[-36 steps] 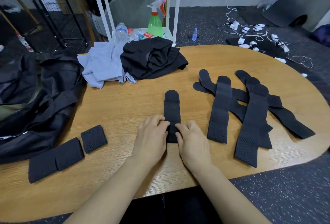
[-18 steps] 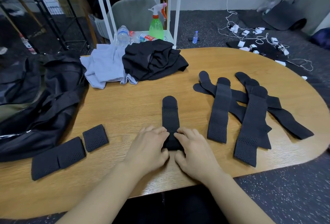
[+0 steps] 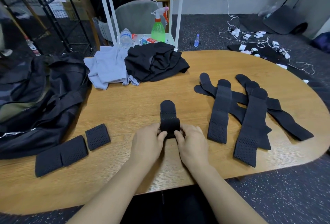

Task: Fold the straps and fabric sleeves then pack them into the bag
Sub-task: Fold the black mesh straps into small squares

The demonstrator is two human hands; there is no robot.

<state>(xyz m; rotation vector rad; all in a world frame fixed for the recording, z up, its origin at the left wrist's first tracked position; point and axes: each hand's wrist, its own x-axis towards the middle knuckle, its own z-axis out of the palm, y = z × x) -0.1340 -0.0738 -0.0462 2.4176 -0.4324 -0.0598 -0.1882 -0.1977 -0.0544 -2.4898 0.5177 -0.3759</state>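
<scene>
A black perforated strap (image 3: 168, 116) lies in the middle of the wooden table (image 3: 135, 102), its near end folded up and over. My left hand (image 3: 148, 143) and my right hand (image 3: 192, 143) pinch that folded end from either side. Several unfolded black straps (image 3: 250, 113) lie overlapping to the right. Folded black pieces (image 3: 60, 154) and a small folded one (image 3: 97, 136) sit at the near left. The open black bag (image 3: 35, 102) rests on the table's left end. A light grey garment (image 3: 107, 68) and a black garment (image 3: 157, 63) are heaped at the far side.
Behind the table stands a white cart (image 3: 142, 9) holding a green spray bottle (image 3: 158, 29) and water bottles (image 3: 125, 39). A grey chair (image 3: 135, 15) sits behind it. Cables and chargers (image 3: 259, 45) are scattered on the dark floor at the right.
Both hands have lifted the strap's near end off the table and rolled it forward over the strap; before, they pressed it flat.
</scene>
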